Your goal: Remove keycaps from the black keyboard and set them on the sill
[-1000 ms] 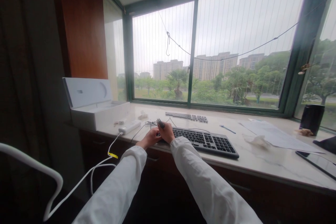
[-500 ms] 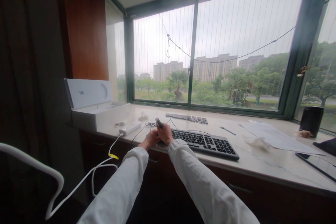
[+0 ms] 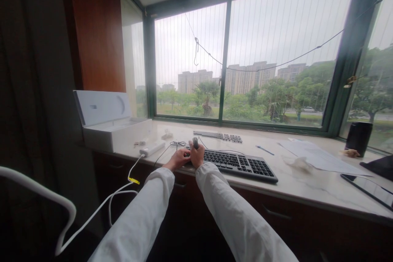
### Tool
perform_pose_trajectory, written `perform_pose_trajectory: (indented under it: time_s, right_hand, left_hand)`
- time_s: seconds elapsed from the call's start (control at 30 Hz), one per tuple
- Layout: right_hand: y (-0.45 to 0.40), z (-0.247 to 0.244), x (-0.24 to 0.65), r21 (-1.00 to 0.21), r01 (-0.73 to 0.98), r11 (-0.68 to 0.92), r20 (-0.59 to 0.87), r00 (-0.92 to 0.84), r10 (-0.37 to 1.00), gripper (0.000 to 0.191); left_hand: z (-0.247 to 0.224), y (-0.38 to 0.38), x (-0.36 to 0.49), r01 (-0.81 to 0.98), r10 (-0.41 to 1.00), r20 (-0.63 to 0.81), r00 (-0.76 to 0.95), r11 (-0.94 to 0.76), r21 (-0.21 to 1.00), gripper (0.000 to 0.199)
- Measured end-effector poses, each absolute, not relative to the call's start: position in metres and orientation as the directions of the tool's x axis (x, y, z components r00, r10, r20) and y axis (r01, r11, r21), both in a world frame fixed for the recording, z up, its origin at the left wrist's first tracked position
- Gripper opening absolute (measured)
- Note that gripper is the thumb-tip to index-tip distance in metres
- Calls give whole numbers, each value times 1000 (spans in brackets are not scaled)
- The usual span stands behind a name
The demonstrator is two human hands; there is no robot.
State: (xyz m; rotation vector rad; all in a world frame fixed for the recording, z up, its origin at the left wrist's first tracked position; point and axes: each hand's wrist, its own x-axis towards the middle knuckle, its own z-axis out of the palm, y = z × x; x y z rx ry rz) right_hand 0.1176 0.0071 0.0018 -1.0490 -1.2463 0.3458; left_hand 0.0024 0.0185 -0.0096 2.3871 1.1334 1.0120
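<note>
In our right hand [image 3: 197, 156] we grasp a dark handled object [image 3: 195, 143] upright, its top showing above our closed fingers; its lower part is hidden. Our left hand [image 3: 178, 159] is beside the right one, at the left end of the black keyboard [image 3: 242, 164], its fingers bent; we cannot tell whether they grip anything. The keyboard lies along the near edge of the desk [image 3: 307, 188], running out to the right of our hands.

Beyond it, towards the window [image 3: 187, 61], we see a grey strip of keys [image 3: 217, 136]. A bundled dark cable [image 3: 178, 144] lies just to the left of our hands, on the far side. Further left we have a white power strip [image 3: 152, 148] and an open white box [image 3: 123, 134]. To the right are a blue pen [image 3: 265, 150], crumpled wrapping [image 3: 297, 163], papers [image 3: 322, 156], a black cylinder [image 3: 358, 139] and a flat dark device [image 3: 370, 188] near the edge.
</note>
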Motion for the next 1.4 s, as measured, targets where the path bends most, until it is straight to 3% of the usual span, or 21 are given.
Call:
perform_pose_trajectory:
  time_s: [0.23, 0.43, 0.67, 0.83, 0.97, 1.13, 1.23, 1.4]
  right_hand:
    - [8, -3, 118, -804, 267, 532, 595, 335, 731, 45]
    - [2, -6, 116, -645, 394, 654, 748, 151, 647, 48]
    - [-4, 1, 123, -653, 433, 622, 754, 293, 588, 47]
    - [-17, 21, 164, -483, 547, 683, 854, 124, 505, 51]
    - [-19, 38, 228, -333, 649, 684, 877, -54, 478, 46]
    - [-5, 41, 324, -169, 790, 590, 842, -195, 503, 27]
    - [6, 34, 374, -104, 858, 503, 843, -192, 502, 27]
    - [12, 18, 426, -160, 941, 299, 866, -12, 501, 39]
  left_hand:
    - [-6, 14, 4, 537, 771, 472, 428, -637, 553, 26]
    - [-5, 9, 4, 616, 815, 454, 360, -573, 541, 17]
    - [-5, -4, 5, 645, 804, 526, 279, -562, 518, 17]
    - [-7, -6, 5, 607, 815, 555, 169, -529, 593, 18]
    - [-8, -6, 6, 635, 800, 584, 133, -522, 570, 18]
    - [-9, -5, 6, 683, 795, 591, 136, -507, 526, 21]
    - [-11, -3, 6, 686, 794, 593, 131, -504, 524, 19]
    - [-12, 0, 5, 665, 784, 607, 131, -523, 533, 21]
